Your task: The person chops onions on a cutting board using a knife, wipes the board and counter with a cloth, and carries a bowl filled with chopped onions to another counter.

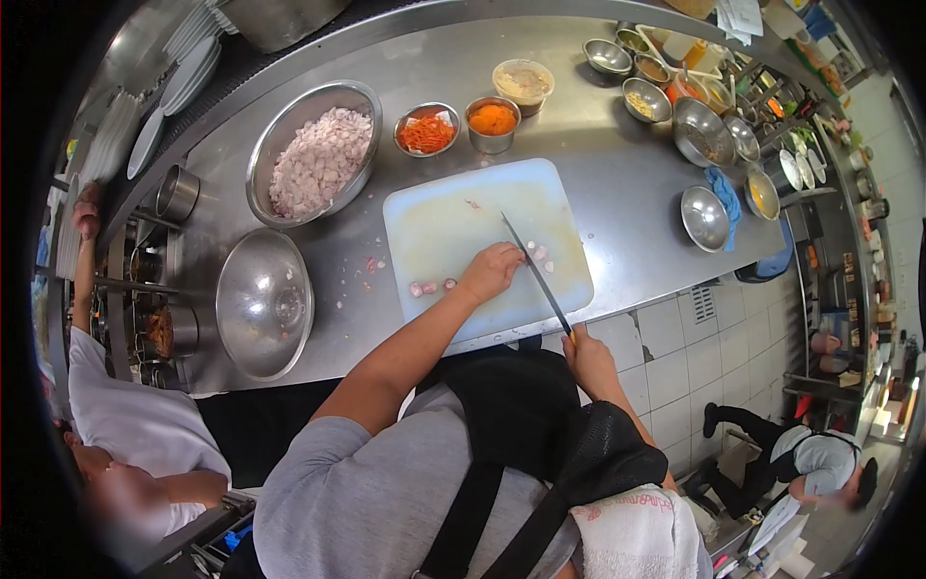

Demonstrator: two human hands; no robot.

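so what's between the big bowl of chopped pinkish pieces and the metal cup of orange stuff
A small bowl of orange shreds stands between that big bowl and the metal cup, as the head view shows.

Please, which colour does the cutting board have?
The cutting board is whitish, with a yellowish tint; head view shows it.
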